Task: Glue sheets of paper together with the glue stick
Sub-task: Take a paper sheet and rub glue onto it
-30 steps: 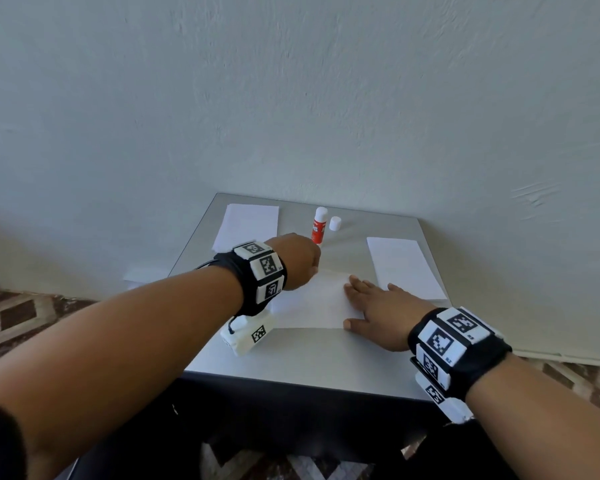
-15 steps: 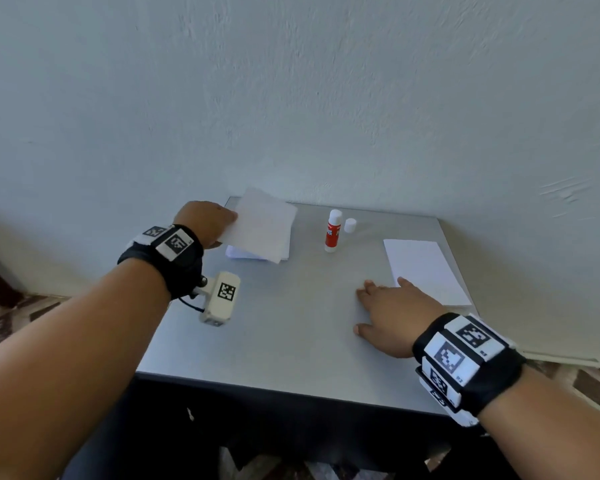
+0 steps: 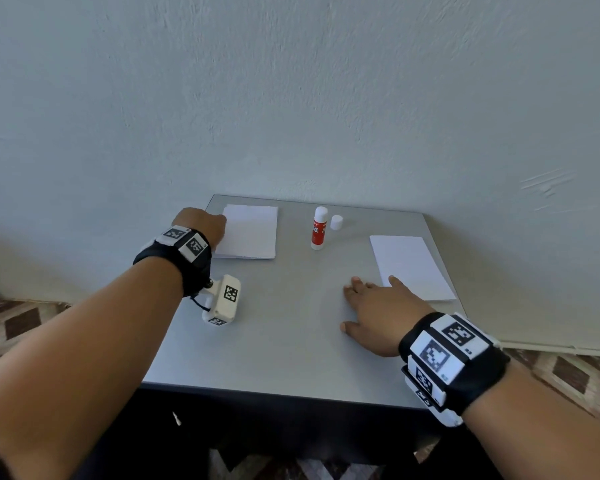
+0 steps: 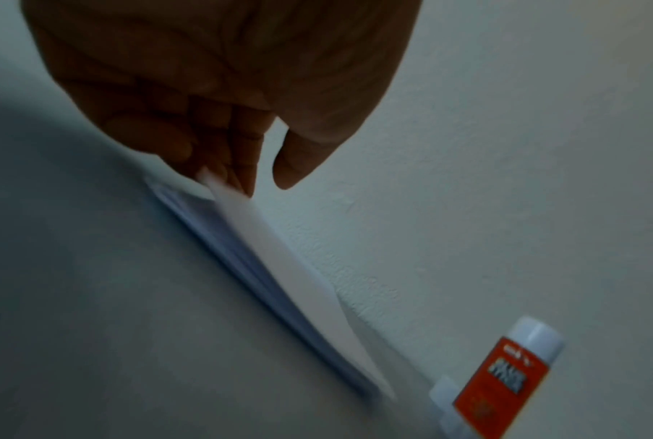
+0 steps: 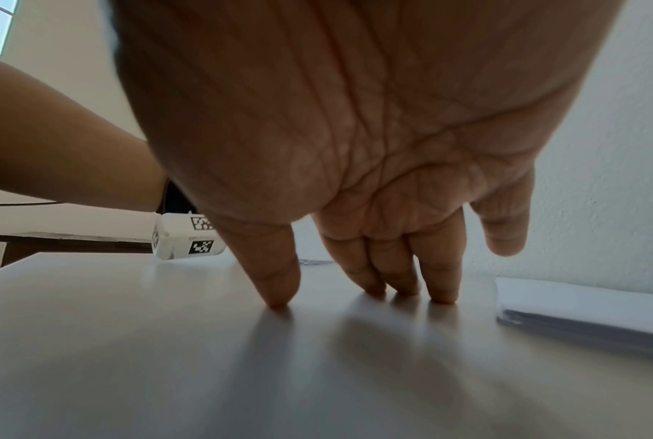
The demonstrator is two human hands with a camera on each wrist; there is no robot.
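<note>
A red and white glue stick (image 3: pixel 319 228) (image 4: pixel 505 377) stands uncapped at the back of the grey table (image 3: pixel 284 341), its white cap (image 3: pixel 336 222) beside it. A stack of white sheets (image 3: pixel 250 232) (image 4: pixel 264 285) lies at the back left. My left hand (image 3: pixel 201 223) (image 4: pixel 264 178) is at its left edge. The fingertips touch the slightly raised corner of the top sheet and the thumb stands apart from it. A second paper stack (image 3: pixel 409 266) (image 5: pixel 580 300) lies at the right. My right hand (image 3: pixel 357 303) (image 5: pixel 347 294) rests spread on the bare tabletop just left of that stack, holding nothing.
A pale wall rises right behind the table. The white wrist camera unit (image 3: pixel 222 299) (image 5: pixel 184 240) hangs under my left wrist above the tabletop. The table's front edge drops to a patterned floor (image 3: pixel 568 379).
My left hand carried a sheet from the table's middle to the back-left stack and laid it on top. My right hand stayed flat on the table.
</note>
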